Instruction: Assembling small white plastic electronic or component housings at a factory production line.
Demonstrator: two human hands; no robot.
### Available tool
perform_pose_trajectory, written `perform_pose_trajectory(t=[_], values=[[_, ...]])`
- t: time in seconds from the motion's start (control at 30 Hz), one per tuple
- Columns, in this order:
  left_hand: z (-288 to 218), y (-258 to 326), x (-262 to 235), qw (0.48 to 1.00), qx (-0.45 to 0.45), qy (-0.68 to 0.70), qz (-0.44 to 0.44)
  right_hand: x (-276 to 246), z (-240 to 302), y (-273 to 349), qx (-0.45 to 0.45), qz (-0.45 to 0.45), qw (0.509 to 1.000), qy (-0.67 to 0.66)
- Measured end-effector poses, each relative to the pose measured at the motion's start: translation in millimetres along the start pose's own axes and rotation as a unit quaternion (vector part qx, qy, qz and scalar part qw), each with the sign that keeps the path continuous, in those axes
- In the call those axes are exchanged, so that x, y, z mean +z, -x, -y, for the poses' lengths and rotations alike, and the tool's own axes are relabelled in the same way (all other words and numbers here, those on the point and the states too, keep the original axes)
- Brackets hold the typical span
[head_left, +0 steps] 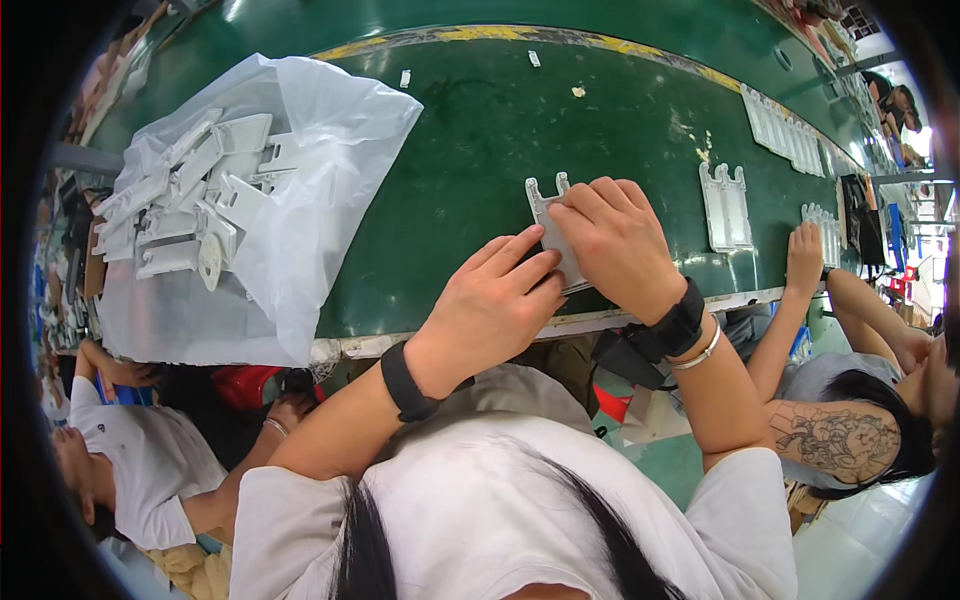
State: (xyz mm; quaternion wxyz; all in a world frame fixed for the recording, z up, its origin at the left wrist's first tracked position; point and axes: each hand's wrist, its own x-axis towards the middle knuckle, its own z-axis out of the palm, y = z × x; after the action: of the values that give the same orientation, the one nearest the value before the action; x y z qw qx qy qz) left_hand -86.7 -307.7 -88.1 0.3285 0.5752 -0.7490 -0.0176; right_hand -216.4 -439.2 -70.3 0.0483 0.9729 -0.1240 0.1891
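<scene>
A flat, pale plastic plate with two hooked prongs (541,207) lies at the near edge of the green table, between my hands. My left hand (493,302) has its fingers bent along the plate's left side, fingertips on it; the thumb is hidden. My right hand (622,246) is curled over the plate's right side, its fingers closed and its thumb on the plate's face. Both hands cover much of the plate. To the right, similar hooked plates (727,208) lie side by side.
At left, an open clear plastic bag (345,130) holds many loose pale parts (190,195). More plates lie in a row (780,130) at far right. Small white bits (534,59) dot the table near a yellow-black strip (490,33). Co-workers sit on both sides; one's hand (804,258) reaches the right plates.
</scene>
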Motion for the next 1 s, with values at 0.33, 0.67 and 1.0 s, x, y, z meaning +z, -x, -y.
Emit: perform_pose_trajectory(t=[0.33, 0.67, 1.0], values=[[-7, 20, -34, 0.995, 0.019, -0.009, -0.101, -15, 18, 20, 0.129, 0.097, 0.985, -0.056], [83, 139, -210, 0.904, -0.317, -0.268, -0.107, -28, 26, 25, 0.141, 0.158, 0.973, -0.091], [118, 194, -211, 0.882, -0.298, -0.363, 0.025, 0, 40, 22, 0.141, -0.039, 0.984, -0.104]])
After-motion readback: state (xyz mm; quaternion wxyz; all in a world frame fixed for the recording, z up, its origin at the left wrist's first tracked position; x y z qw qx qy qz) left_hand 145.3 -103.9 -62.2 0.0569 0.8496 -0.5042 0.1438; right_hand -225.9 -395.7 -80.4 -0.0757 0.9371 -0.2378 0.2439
